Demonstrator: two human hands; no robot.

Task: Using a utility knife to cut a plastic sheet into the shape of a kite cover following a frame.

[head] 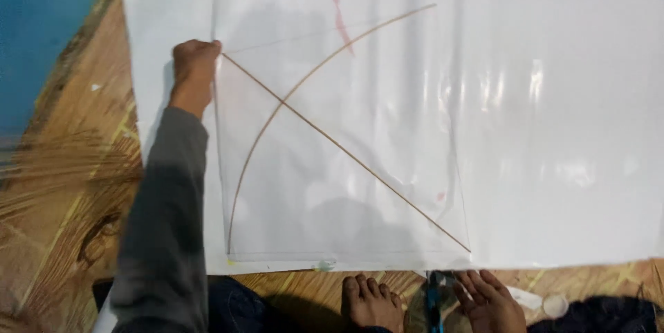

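The left hand (196, 63) is closed on the kite frame's (332, 141) far corner, pinning its straight stick (360, 163) flat. The right hand (490, 298) rests open, empty, below the frame's near corner. The frame lies on white plastic sheet (553, 132), crossed by a bowed stick (277, 108).

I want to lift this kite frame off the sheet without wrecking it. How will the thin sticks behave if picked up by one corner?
The straight stick looks very slender, so probably light and easily snapped. The bowed stick is curved, so likely springy. The left hand holds one corner; the rest would probably sag.
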